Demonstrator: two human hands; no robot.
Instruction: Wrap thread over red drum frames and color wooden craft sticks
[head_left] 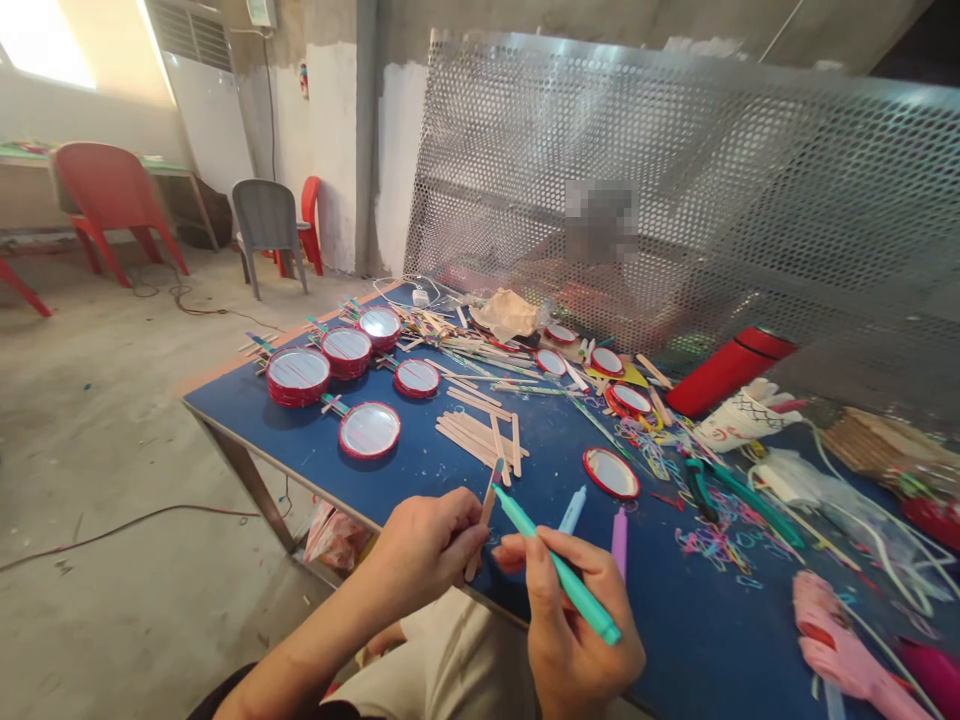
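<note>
Pinched in my left hand point(435, 545) is a wooden craft stick point(487, 505) whose upper end is coloured dark. My right hand point(577, 620) grips a teal marker point(559, 565), its tip close to the stick's coloured end; I cannot tell if they touch. Just beyond my right hand lie a light blue marker point(573, 510) and a purple marker point(619, 545). Plain craft sticks point(472, 440) are spread on the blue table point(292, 440) ahead of my hands. To their right rests a round red-rimmed disc point(611, 472).
Stacked red-rimmed drums point(298, 375) with stick handles stand at the left. On the right are a red bottle point(727, 372), a paper cup point(746, 415) of markers, green-handled pliers point(701, 490), loose rubber bands point(712, 540) and a pink glue gun point(847, 640). A perforated metal panel point(495, 150) rises behind.
</note>
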